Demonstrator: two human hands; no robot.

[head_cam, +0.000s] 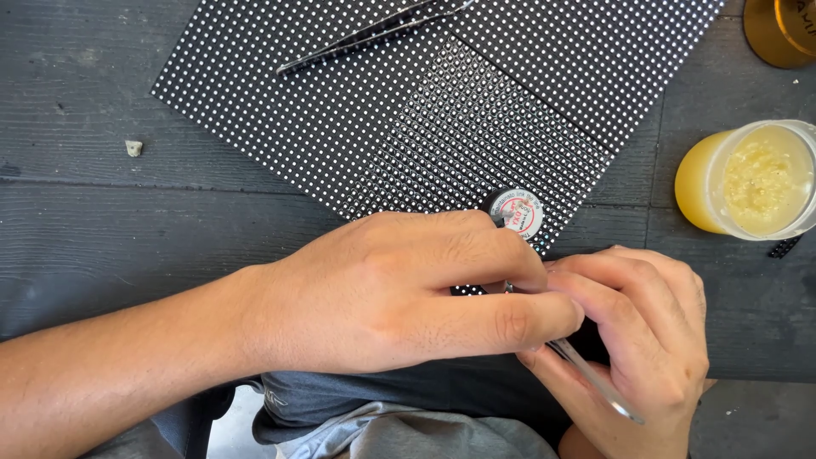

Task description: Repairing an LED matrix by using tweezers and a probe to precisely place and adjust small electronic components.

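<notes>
Over the dark bench (93,212), the left hand (382,293) lies curled, fingers pressed together, meeting the right hand (646,331) pinching slim tweezers (595,380) whose long axis slants up-left toward the dotted LED panel (442,110), just beyond both hands.

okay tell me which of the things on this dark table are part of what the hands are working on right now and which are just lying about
In use:
- black dotted LED panel, at its near edge
- thin metal tweezers, held in the right hand
- small round black spool with white label, just beyond the left hand

Lying about:
- second dark tweezers on the panel's far side
- yellow jar of pale paste
- amber container
- small pale crumb
</notes>
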